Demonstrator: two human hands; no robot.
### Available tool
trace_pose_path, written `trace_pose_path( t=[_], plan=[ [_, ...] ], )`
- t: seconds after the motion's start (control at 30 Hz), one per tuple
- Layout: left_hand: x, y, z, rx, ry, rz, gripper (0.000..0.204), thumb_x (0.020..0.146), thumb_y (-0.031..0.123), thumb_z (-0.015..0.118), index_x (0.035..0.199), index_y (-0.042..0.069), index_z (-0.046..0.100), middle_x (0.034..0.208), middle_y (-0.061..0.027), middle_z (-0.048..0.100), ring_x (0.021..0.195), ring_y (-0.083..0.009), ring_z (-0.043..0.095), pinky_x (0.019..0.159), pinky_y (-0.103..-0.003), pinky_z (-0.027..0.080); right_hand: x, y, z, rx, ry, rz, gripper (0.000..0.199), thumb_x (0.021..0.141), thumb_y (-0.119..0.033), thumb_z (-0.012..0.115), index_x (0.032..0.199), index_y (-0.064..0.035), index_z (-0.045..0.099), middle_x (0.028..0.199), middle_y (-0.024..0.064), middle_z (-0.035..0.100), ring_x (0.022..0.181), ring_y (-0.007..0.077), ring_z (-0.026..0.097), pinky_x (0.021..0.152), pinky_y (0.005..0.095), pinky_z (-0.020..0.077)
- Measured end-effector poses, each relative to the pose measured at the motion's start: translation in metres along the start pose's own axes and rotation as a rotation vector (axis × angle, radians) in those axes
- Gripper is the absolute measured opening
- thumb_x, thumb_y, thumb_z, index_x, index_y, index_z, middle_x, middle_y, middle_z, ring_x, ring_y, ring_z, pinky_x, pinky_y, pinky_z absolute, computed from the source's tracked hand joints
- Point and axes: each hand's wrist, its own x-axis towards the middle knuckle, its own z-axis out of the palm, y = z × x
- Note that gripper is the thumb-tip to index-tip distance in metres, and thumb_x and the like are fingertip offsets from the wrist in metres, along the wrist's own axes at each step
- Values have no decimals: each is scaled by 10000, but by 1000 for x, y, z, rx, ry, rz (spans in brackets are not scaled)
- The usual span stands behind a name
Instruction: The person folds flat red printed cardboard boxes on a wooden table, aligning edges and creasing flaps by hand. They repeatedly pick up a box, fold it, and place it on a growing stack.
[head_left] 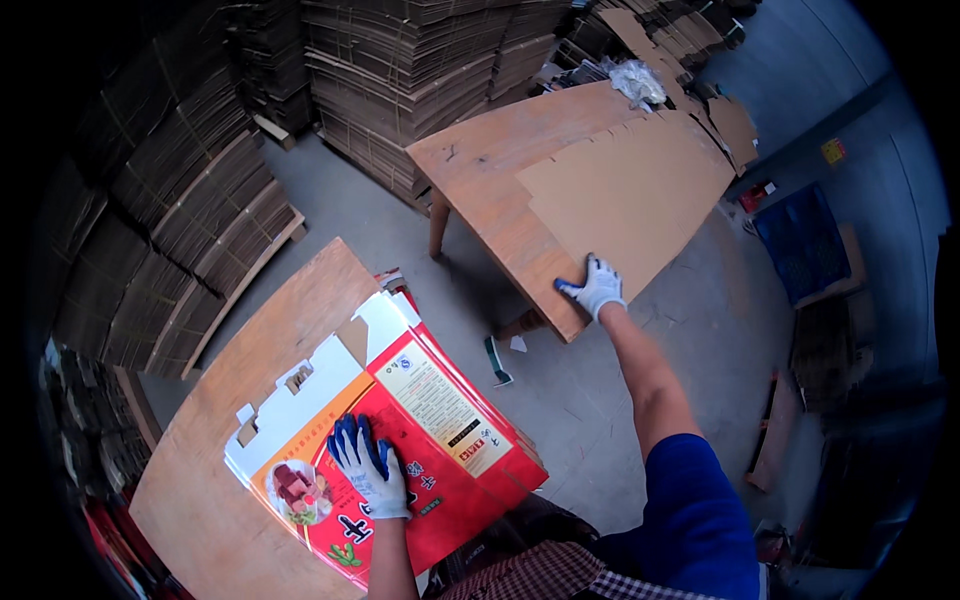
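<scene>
My left hand [368,468], in a white glove with blue fingertips, lies flat on a stack of red printed flat cartons [420,440]. White flaps with cut-outs show along the stack's far left edge. The cartons rest on the near wooden table [225,440]. Out to the right, my right hand [598,288], gloved the same way, has its fingers spread at the corner of the far wooden table [480,150]. It touches the near end of a plain brown cardboard sheet [640,195] lying flat there.
Tall stacks of flattened cardboard [400,80] stand behind the tables, with more piles [160,200] on the left. Crumpled clear plastic [637,83] lies at the far table's end. A blue crate [805,243] is at the right wall. A gap of grey floor separates the tables.
</scene>
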Motion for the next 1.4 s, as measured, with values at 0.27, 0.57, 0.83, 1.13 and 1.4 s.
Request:
trace_pose_path(
  t=[0.27,0.57,0.83,1.13,1.4],
  plan=[
    [1,5,0,-10,18,12,580,902,185,568,1461,46,491,1540,-181,422,1468,-373,322,1232,-555,148,-175,-34,-9,-200,-266,-463,1240,646,-733,765,1555,-46,276,1520,217,378,1420,448,330,1137,623,258],
    [-5,1,-9,-263,120,9,533,904,158,584,1425,55,531,1511,-179,460,1438,-367,368,1223,-511,198,-195,-66,30,-311,-281,-370,748,938,-168,480,1604,-64,156,1598,260,286,1382,540,382,1028,665,406],
    [-83,-65,-75,-133,179,-47,538,875,143,667,1396,69,557,1452,-166,529,1401,-367,422,1196,-511,264,-175,-51,-141,25,262,-532,677,848,-36,556,1508,-46,407,1405,222,551,1229,372,591,994,453,507],
    [-121,-98,-61,15,157,-176,604,887,291,677,1442,106,526,1517,-156,462,1443,-374,355,1232,-541,176,-263,-23,-420,916,146,-602,496,1029,-232,485,1457,18,471,1425,152,546,1268,205,563,1070,334,442],
    [-142,-124,-55,-759,381,-424,486,1065,297,427,1448,6,495,1427,-135,557,1344,-256,482,1163,-383,320,-280,-111,-282,1343,-345,-424,656,865,-149,576,1481,40,448,1415,105,554,1194,133,573,977,256,462]
  ],
)
